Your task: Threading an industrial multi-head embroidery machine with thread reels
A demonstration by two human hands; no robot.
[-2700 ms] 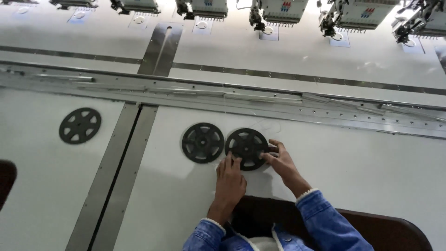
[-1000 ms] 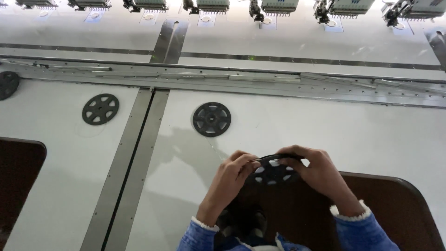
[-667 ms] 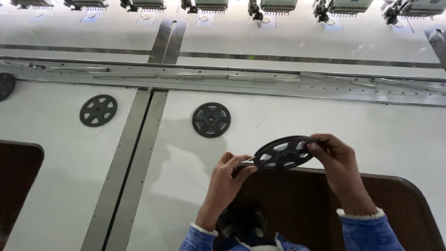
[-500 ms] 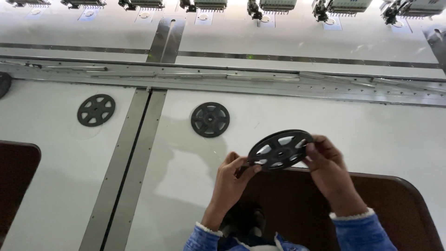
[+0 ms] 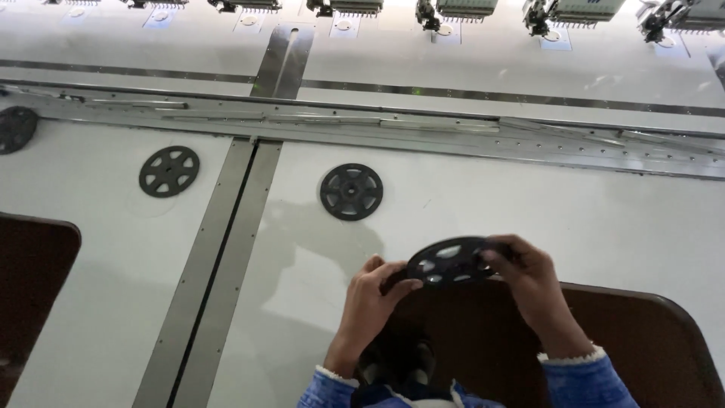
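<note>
I hold a black spoked reel (image 5: 451, 262) in both hands, lifted just above the near edge of the white machine table (image 5: 529, 219). My left hand (image 5: 375, 296) pinches its left rim and my right hand (image 5: 525, 277) grips its right rim. The reel is tilted, its flat face turned partly toward me. Another black reel (image 5: 351, 191) lies flat on the table a little beyond my left hand. Blue denim cuffs cover both wrists.
Two more black reels lie to the left, one reel (image 5: 168, 171) near a metal strip (image 5: 219, 257) and one reel (image 5: 15, 129) at the frame edge. Dark brown cutouts (image 5: 627, 340) open at the table's near edge. A metal rail (image 5: 423, 128) and embroidery heads (image 5: 461, 9) run across the back.
The reel was picked up off the table where it lay beside the other one. It came toward me, and over the last second it tilted up between my hands.
</note>
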